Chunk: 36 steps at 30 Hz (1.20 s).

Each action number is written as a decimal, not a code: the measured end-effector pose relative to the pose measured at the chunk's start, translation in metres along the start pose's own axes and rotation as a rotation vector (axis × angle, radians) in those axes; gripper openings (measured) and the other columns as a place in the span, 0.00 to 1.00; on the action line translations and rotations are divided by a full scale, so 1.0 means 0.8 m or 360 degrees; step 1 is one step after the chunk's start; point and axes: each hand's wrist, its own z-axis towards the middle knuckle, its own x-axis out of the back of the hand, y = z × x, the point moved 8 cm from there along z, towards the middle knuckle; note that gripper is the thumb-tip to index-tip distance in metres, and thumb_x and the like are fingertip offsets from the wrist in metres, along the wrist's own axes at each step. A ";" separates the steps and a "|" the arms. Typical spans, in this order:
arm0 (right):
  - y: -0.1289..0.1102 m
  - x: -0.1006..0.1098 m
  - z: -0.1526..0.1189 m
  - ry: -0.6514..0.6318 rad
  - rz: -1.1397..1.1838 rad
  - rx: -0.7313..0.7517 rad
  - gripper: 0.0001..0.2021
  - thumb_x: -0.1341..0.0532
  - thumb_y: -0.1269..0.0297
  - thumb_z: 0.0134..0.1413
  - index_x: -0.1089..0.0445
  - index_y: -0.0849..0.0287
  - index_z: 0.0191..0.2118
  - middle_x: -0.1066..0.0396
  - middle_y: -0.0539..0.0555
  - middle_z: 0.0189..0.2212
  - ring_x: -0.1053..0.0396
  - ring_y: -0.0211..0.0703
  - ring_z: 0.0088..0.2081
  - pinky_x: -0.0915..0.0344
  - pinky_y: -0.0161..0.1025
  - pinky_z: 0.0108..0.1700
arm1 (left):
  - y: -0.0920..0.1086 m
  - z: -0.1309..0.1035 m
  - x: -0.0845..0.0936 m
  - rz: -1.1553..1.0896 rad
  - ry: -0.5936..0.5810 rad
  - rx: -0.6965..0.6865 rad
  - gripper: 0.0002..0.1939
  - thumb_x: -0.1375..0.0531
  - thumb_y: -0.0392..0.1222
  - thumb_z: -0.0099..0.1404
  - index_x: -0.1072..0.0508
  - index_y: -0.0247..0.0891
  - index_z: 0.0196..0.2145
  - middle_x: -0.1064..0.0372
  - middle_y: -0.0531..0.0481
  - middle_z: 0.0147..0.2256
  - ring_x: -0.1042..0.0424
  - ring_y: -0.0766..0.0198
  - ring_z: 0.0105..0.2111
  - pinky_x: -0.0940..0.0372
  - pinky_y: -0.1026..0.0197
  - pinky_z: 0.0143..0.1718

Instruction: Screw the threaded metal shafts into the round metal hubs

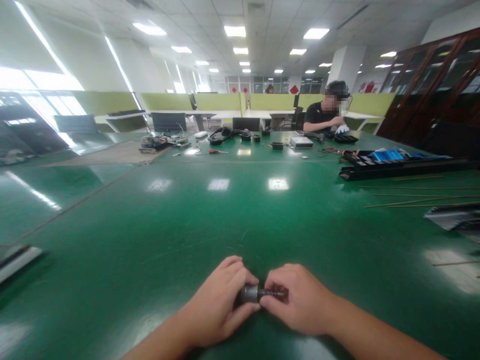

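Observation:
My left hand (223, 302) is closed around a dark grey metal cylinder (250, 294) with a smooth, shiny side. A thinner threaded rod (272, 293), dark and brownish, juts from the cylinder's right end, in line with it. The fingers and thumb of my right hand (300, 299) pinch the rod, covering its far end. Both hands are low in the view, just over the green tabletop (210, 230). Whether rod and cylinder are one piece cannot be made out.
Across the table sits a person (324, 112) with a white glove. An orange screwdriver (215, 151), electronics (161, 142) and small black boxes (277, 146) lie along the far side. At right are a black metal channel (360, 171) and thin brass-coloured rods (408, 202).

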 end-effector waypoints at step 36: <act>-0.002 0.005 -0.001 0.0054 0.0030 0.0018 0.08 0.37 0.60 0.60 0.27 0.56 0.31 0.26 0.47 0.25 0.33 0.39 0.28 0.45 0.36 0.34 | -0.004 -0.001 0.004 -0.0008 -0.0028 0.0018 0.11 0.43 0.42 0.70 0.37 0.42 0.49 0.30 0.49 0.41 0.29 0.56 0.42 0.45 0.38 0.62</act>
